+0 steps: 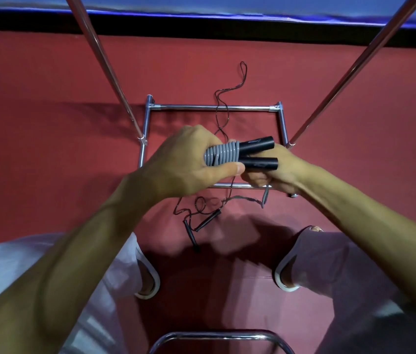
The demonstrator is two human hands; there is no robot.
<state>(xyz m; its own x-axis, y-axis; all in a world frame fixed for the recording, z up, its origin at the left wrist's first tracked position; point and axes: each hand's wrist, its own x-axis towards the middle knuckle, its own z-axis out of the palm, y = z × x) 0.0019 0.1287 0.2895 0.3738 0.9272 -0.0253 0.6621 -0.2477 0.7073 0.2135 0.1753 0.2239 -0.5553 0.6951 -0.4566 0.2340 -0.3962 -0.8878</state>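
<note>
My left hand (189, 164) grips a skipping rope bundle (223, 155): grey cord wound in tight coils round two black handles (258, 153) that stick out to the right. My right hand (275, 172) is under those handles, its fingers curled and pinching the grey cord's loose end (265, 198), which hangs down. A second, thin black skipping rope (203, 221) lies loose on the red floor below my hands, its two slim handles near my feet.
A chrome rectangular frame (212, 107) stands on the red floor (48, 98), with two slanted chrome poles (104, 65) rising from it. My legs in light trousers fill the lower corners. A curved chrome bar (217, 337) sits at the bottom edge.
</note>
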